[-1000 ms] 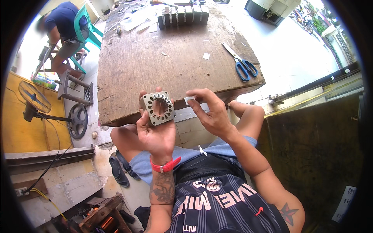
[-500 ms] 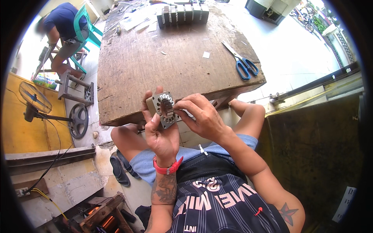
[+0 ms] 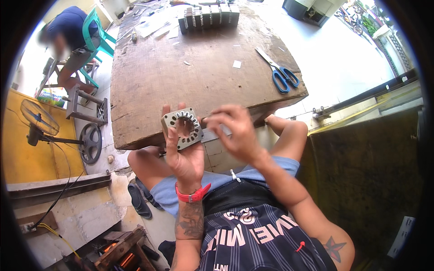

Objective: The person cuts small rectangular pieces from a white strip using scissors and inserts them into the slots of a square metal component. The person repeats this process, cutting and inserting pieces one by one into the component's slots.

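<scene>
My left hand is closed on a motor stator core, a squarish grey metal block with a round bore ringed by slots. Pale slot liners show in several slots along its upper and right side. The thumb presses the block's left edge, while other fingers pass behind it. Just right of the core, my right hand hovers with bent fingers. Motion smears these fingertips, so whether they hold anything cannot be made out.
On the wooden table lie blue-handled scissors, a small white square and scraps. A row of stacked metal cores stands at the far edge. Left are a fan and a person beside a green chair.
My right hand has drawn back from the core's bore and now blurs with motion. The core has shifted slightly left and tilted, and its bore shows more openly.
</scene>
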{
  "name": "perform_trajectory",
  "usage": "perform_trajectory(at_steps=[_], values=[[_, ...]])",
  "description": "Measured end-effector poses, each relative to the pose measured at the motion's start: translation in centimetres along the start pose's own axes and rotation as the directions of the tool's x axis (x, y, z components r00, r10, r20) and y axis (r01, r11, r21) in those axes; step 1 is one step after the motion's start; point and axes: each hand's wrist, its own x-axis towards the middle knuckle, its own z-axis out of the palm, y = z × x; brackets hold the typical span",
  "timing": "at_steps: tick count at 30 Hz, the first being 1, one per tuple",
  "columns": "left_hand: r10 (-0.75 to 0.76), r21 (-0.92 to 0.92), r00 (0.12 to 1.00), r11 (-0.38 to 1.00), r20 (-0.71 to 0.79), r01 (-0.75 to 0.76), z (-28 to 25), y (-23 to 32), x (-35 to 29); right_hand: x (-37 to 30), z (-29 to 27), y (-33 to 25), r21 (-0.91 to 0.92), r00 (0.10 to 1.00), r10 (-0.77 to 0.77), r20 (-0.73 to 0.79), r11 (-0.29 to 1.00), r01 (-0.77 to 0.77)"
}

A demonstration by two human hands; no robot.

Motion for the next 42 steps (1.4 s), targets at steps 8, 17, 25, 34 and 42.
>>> perform_trajectory(at_steps=[8, 17, 25, 34, 42], values=[[-0.026, -0.083, 1.000, 0.996, -0.018, 0.024, 0.1, 0.2, 0.0, 8.8, -2.7, 13.1, -0.444, 0.968, 0.234, -0.094, 0.860, -0.251], [-0.009, -0.118, 0.999, 0.993, -0.053, 0.003, -0.5, 0.9, 0.6, 3.0, -2.7, 5.9, -0.355, 0.972, -0.187, 0.140, 0.907, 0.225], [0.008, -0.124, 0.998, 0.992, -0.062, -0.015, -0.2, 0.6, 0.7, -0.3, -1.3, 0.9, 0.365, 0.954, 0.301, -0.008, 0.889, -0.277], [0.047, -0.042, 0.999, 0.998, -0.013, -0.047, 0.6, -0.1, -0.3, 1.0, -0.4, -1.7, 0.175, 0.991, -0.074, -0.108, 0.980, 0.093], [0.180, 0.151, 0.981, 0.970, 0.065, -0.188, 0.3, -1.1, -0.2, 0.5, 0.1, -2.6, 0.210, 0.996, -0.067, -0.051, 0.975, 0.076]])
